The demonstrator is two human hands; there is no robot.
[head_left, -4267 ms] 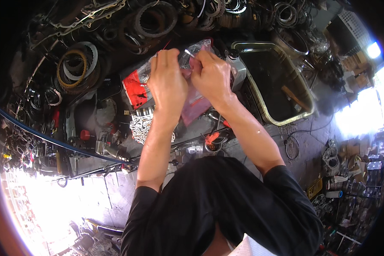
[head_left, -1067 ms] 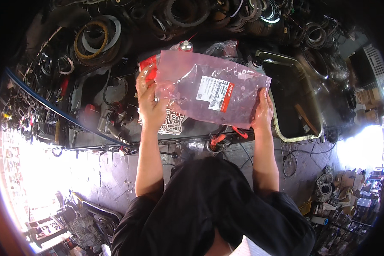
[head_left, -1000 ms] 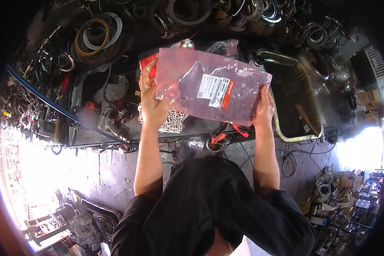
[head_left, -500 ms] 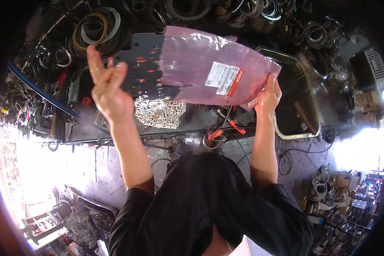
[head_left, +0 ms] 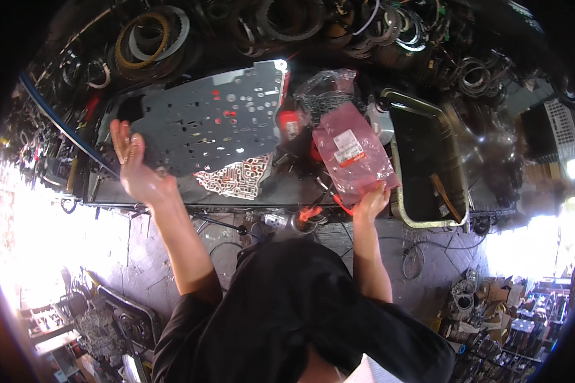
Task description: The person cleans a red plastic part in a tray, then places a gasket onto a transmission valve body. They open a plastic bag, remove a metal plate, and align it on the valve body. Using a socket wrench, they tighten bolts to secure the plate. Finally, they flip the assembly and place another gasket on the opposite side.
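A large dark grey metal plate (head_left: 201,118), pierced with many holes, extends over the bench on the left. Its near edge partly covers a pale casting with maze-like channels (head_left: 233,179). My left hand (head_left: 139,172) is at the plate's near left edge, fingers stretched upward; whether it touches the plate is unclear. In my right hand (head_left: 370,203), the lower end of a pink clear plastic bag (head_left: 342,131) with a white and red label is pinched. The bag hangs over the bench beside a red-labelled container (head_left: 289,124).
A deep metal tray (head_left: 399,214) stands on the right, with a wooden-looking strip (head_left: 446,198) inside. Ring-shaped plates (head_left: 148,41) crowd the back. A red-handled tool (head_left: 310,212) lies by the bench's front edge. A blue hose (head_left: 64,124) curves along the left.
The plate has come out of the pink bag and now shows in full to the left. My right hand has drawn the bag nearer and leftward; my left hand has moved left with fingers stretched.
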